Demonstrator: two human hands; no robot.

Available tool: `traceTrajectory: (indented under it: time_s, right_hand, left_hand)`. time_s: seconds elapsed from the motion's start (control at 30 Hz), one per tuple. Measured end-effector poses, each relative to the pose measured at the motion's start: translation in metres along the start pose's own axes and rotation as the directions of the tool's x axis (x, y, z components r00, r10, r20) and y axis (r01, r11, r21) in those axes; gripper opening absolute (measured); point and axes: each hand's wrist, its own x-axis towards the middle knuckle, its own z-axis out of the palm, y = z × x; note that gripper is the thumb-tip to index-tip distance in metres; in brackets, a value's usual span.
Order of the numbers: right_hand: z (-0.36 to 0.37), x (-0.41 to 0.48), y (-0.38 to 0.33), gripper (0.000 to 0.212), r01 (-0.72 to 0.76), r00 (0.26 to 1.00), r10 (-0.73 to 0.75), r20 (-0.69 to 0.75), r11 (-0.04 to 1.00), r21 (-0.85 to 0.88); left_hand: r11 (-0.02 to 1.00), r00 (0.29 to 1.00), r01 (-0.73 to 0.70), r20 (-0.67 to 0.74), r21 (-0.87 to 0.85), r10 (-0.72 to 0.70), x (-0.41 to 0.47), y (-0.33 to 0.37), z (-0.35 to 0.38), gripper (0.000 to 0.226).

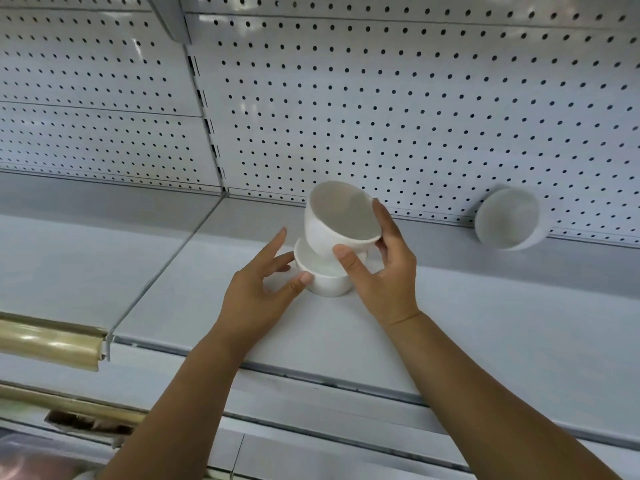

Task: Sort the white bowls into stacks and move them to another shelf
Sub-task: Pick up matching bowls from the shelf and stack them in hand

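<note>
A white bowl [325, 278] stands on the grey shelf [467, 323] near the middle. My left hand [258, 292] touches its left side with thumb and spread fingers. A second white bowl [337, 216], tilted with its mouth toward me, sits partly inside the lower one. My right hand [379, 268] holds this upper bowl, thumb on its front wall and fingers round its right rim. A third white bowl [507, 218] stands alone at the back right, close to the pegboard.
A white pegboard back wall [381, 98] rises behind the shelf. A neighbouring shelf [86, 258] lies to the left, with a gold edge rail [48, 344] at its front. Lower shelf edges run below at the bottom left.
</note>
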Motion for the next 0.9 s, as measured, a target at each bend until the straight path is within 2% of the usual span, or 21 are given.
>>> traceTrajectory:
  time_s: [0.13, 0.4, 0.6, 0.77, 0.9]
  right_hand:
    - [-0.001, -0.001, -0.003, 0.093, -0.008, 0.994, 0.018, 0.11, 0.995, -0.096]
    - [-0.01, -0.005, -0.005, 0.1, -0.067, 0.971, 0.099, 0.218, 0.986, -0.151]
    - [-0.016, -0.005, -0.007, 0.099, -0.072, 0.958, 0.108, 0.264, 0.987, -0.142]
    - [-0.018, 0.001, -0.014, 0.099, -0.065, 0.944, 0.111, 0.31, 0.986, -0.154]
    - [-0.038, 0.002, -0.02, 0.118, -0.129, 0.925, 0.179, 0.334, 0.977, -0.168]
  left_hand:
    - [0.999, 1.0, 0.01, -0.008, 0.031, -0.009, 0.003, -0.004, 0.001, 0.08]
    - [0.996, 0.999, -0.033, -0.009, 0.08, 0.034, 0.006, -0.006, 0.002, 0.052]
    - [0.996, 0.999, -0.041, -0.017, 0.079, 0.043, 0.003, -0.005, 0.002, 0.05]
    - [0.995, 0.998, -0.069, 0.018, 0.077, 0.067, 0.002, 0.0, 0.001, 0.071]
    - [0.993, 0.997, -0.053, 0.051, -0.105, 0.058, 0.002, 0.016, 0.014, 0.083]
